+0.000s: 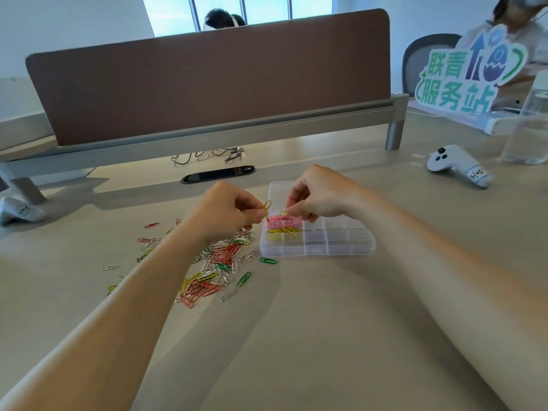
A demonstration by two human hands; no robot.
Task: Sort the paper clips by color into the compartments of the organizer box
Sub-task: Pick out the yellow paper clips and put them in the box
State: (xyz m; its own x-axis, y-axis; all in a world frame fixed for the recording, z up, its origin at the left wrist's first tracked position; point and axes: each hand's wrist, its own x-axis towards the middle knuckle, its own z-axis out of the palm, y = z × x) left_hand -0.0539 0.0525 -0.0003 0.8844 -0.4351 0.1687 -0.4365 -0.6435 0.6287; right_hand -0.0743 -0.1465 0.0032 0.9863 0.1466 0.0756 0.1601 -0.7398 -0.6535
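Your beige desk [296, 336] carries everything, with a brown divider panel [207, 78] across its far side. The clear organizer box [341, 241] sits in front of you, pink clips [284, 222] in one left-side compartment and yellow clips [283, 231] in the next one nearer you. A mixed pile of paper clips [213, 265] lies just left of it. Your left hand [228, 212] pinches a yellow clip [267, 206] above the box edge; your right hand [318, 194] pinches another yellow clip [283, 213] over the pink compartment.

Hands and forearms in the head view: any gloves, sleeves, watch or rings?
None visible. The left hand and right hand are bare, without gloves or rings. Both forearms are uncovered to the frame edge, with no sleeves, watch, bracelet or markings.
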